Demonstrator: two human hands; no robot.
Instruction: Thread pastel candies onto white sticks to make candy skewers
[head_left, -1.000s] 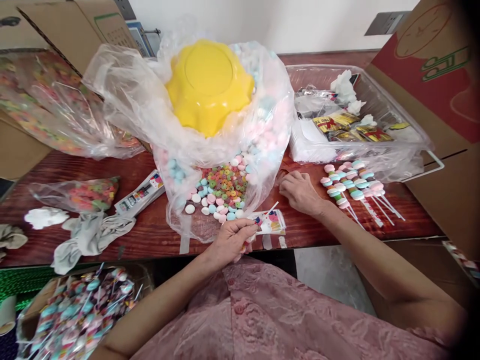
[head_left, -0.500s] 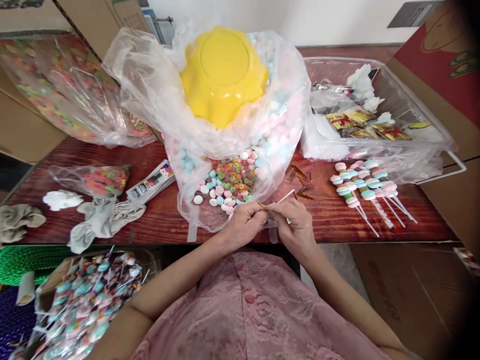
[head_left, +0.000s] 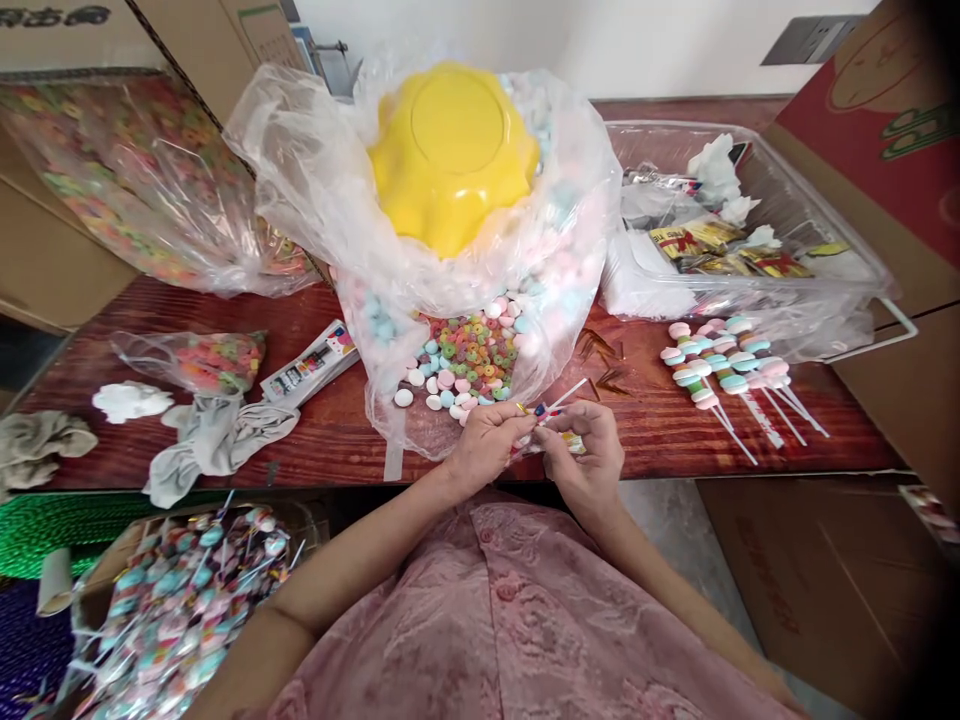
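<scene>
My left hand (head_left: 487, 443) is closed in a pinch at the neck of a wrapped candy skewer (head_left: 574, 442), with a bit of gold twist tie (head_left: 520, 408) showing at its fingertips. Against it, my right hand (head_left: 591, 450) has thumb and fingers closed on the same skewer. A white stick (head_left: 568, 393) slants up and right from between them. Red, blue and yellow print shows on the clear wrapper; most of the candy is hidden by my hands. Gold twist ties (head_left: 604, 365) lie just beyond my right hand.
Behind my hands, a clear bag (head_left: 555, 330) holds marshmallows and gummy rings, with a yellow bowl (head_left: 457, 150) upside down on it. At right are unwrapped candy skewers (head_left: 724, 360) and a clear bin (head_left: 825, 210). Lower left, a box holds wrapped skewers (head_left: 180, 590).
My right fingers have shifted slightly at the neck, and more of the printed wrapper and stick now shows between my hands. The view has shifted slightly.
</scene>
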